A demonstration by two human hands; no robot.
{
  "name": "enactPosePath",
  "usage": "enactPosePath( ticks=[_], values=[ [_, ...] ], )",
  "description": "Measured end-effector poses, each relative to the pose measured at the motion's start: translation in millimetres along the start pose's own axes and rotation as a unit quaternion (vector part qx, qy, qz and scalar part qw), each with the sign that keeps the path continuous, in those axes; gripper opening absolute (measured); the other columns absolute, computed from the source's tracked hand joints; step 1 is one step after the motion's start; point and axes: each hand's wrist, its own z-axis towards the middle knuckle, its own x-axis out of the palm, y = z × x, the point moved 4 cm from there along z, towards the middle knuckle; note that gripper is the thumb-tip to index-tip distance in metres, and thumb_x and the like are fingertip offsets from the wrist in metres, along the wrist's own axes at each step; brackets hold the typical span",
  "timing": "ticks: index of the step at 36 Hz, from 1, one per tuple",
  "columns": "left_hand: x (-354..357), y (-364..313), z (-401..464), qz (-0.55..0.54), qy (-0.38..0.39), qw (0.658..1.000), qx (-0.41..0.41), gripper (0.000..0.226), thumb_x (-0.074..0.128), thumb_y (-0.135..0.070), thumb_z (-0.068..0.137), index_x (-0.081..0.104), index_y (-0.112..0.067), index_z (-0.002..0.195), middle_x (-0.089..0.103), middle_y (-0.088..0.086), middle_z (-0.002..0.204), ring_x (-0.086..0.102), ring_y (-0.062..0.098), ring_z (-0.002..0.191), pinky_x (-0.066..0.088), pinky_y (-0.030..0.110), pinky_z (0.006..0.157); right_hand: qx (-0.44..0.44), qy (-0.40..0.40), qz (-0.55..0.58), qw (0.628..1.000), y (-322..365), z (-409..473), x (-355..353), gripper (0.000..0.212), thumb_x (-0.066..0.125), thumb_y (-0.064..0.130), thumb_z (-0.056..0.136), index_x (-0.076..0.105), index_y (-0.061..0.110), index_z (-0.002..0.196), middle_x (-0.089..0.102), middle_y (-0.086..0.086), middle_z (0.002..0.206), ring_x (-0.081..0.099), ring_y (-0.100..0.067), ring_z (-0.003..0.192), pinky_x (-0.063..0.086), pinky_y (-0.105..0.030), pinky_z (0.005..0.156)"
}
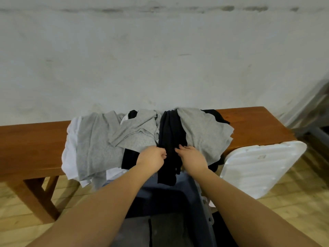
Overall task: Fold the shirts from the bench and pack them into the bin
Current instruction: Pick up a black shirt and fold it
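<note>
Both hands on the dark shirt (pixel 170 139), mid-pile. L hand (pixel 154 156) has fingers curled in, pinching a fold of the dark cloth at its near edge; R hand (pixel 191 157) lies on the same garment just beside it, fingers bent into the fabric w/ thumb side toward the left hand, looks like a grip but exact pinch hard to confirm. The two hands sit close together, small gap btwn them. The dark shirt runs as a bunched strip from the back of the bench (pixel 32 139) over the front edge, its tail hanging down toward the bin (pixel 178 193) below. Grey shirts either side: one to the right (pixel 204 129), partly over it; one crumpled to the left (pixel 137 131); a bigger grey one further left (pixel 96 139) over a white shirt (pixel 70 148) that droops off the edge. More black cloth (pixel 130 159) under the left wrist. White ribbed lid (pixel 258 166) leans against the bench end, right of the bin. Judgement: step = picking one shirt out of the pile, folding not yet begun; bin interior looks dark, contents unclear. Next move likely needs lifting the dark shirt clear of the overlapping grey one, then spreading it flat; risk of dragging neighbours off the bench.
</note>
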Motion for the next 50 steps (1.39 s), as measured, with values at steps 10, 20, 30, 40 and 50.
enactPosePath(
  ticks=[10,20,30,40,50],
  values=[
    [-80.5,0.0,-19.2,-0.223,-0.152,0.961,-0.054,0.02,0.049,-0.019,0.1,0.061,-0.012,0.086,0.058,-0.001,0.075,0.054,0.017,0.074,0.034,0.029,0.063,0.078,-0.055,0.33,0.939,-1.2,1.7,-74.5,0.038,0.034,0.018,0.106,0.061,0.02,0.132,0.063,-0.006,0.13,0.063,-0.018,0.101,0.05,-0.024,0.082],
    [-190.0,13.7,-23.4,-0.559,-0.222,0.79,-0.12,0.018,0.045,-0.012,0.099,0.058,-0.008,0.088,0.058,0.016,0.094,0.054,0.026,0.084,0.051,0.044,0.074,0.098,-0.166,0.623,0.758,24.2,11.3,-183.9,0.02,0.043,0.015,0.101,0.063,0.021,0.101,0.066,0.0,0.103,0.065,-0.024,0.1,0.053,-0.047,0.096],
    [-262.8,12.0,-38.6,-0.568,-0.273,0.771,-0.09,0.02,0.04,-0.01,0.09,0.06,-0.008,0.092,0.061,0.016,0.095,0.062,0.032,0.088,0.052,0.043,0.082,0.066,-0.181,0.678,0.709,59.1,15.9,-267.2,0.022,0.06,0.022,0.086,0.064,0.014,0.106,0.068,-0.004,0.097,0.064,-0.02,0.083,0.049,-0.027,0.064],
    [-327.8,-19.4,-82.1,-0.034,-0.255,0.965,0.051,0.065,0.055,-0.076,0.077,0.038,-0.033,0.122,0.052,-0.02,0.097,0.058,0.014,0.085,0.042,0.033,0.074,0.028,-0.243,0.547,0.801,78.6,13.2,-337.4,0.017,0.042,0.028,0.1,0.054,0.02,0.11,0.062,-0.002,0.102,0.061,-0.018,0.093,0.048,-0.029,0.072],
    [-372.3,3.5,-114.5,-0.046,-0.199,0.978,0.05,0.017,0.05,-0.021,0.089,0.066,-0.023,0.092,0.066,-0.002,0.089,0.062,0.017,0.086,0.044,0.027,0.069,-0.05,-0.135,0.418,0.897,85.8,-4.5,-361.6,0.049,0.067,0.068,0.075,0.062,0.034,0.11,0.063,0.007,0.115,0.065,-0.014,0.101,0.052,-0.033,0.092]
  ],
)
